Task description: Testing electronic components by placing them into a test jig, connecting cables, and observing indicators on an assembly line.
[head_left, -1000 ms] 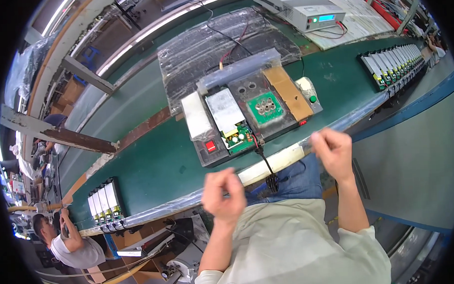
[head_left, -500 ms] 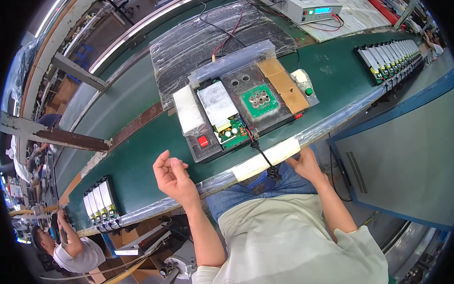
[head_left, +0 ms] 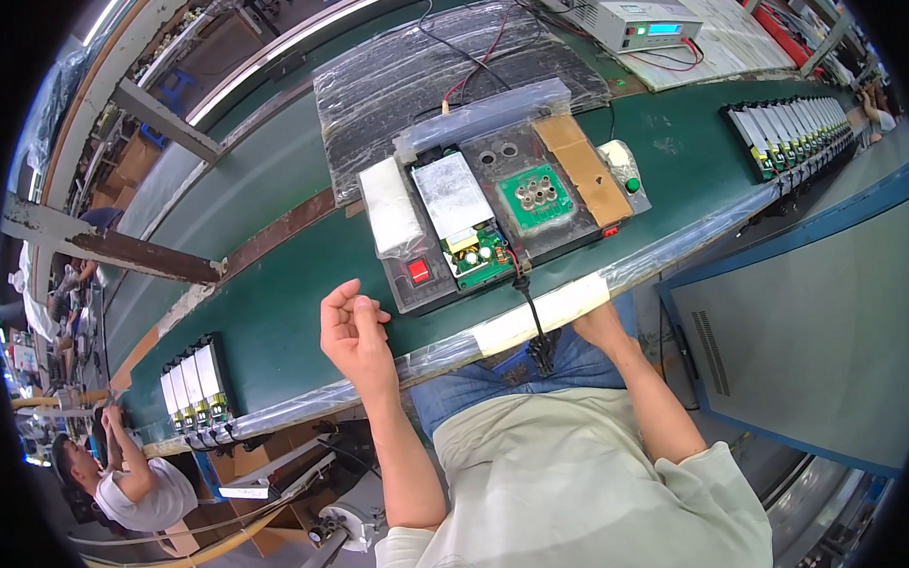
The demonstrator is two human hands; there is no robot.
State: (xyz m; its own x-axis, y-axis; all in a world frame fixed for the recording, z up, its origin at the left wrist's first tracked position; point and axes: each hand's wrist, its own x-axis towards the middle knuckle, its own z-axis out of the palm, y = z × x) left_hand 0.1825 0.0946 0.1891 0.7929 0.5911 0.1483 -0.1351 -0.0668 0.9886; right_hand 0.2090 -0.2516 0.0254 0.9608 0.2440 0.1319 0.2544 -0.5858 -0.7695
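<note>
My left hand (head_left: 354, 333) hovers over the front of the green bench (head_left: 276, 330), holding nothing, its fingers loosely curled. It is a short way left of a black test fixture (head_left: 563, 235). The fixture carries a silver power unit (head_left: 451, 192) with an exposed green circuit board (head_left: 479, 255), a red switch (head_left: 419, 272), a white block (head_left: 392, 211) and a green pad with holes (head_left: 537, 196). A black cable (head_left: 527, 306) drops from the fixture over the bench edge. My right forearm (head_left: 644, 398) reaches up to that edge, and the hand itself is hidden under it.
Rows of small power units stand at the bench's left (head_left: 193, 378) and right (head_left: 790, 137) ends. Behind the fixture lie a plastic-wrapped mat (head_left: 437, 69) and a grey test instrument (head_left: 620, 18). A blue cabinet (head_left: 807, 342) stands at my right. Another person (head_left: 131, 481) works at lower left.
Both hands were raised in front of my chest. My left hand has moved up over the bench, and my right hand has gone to the bench edge and out of sight.
</note>
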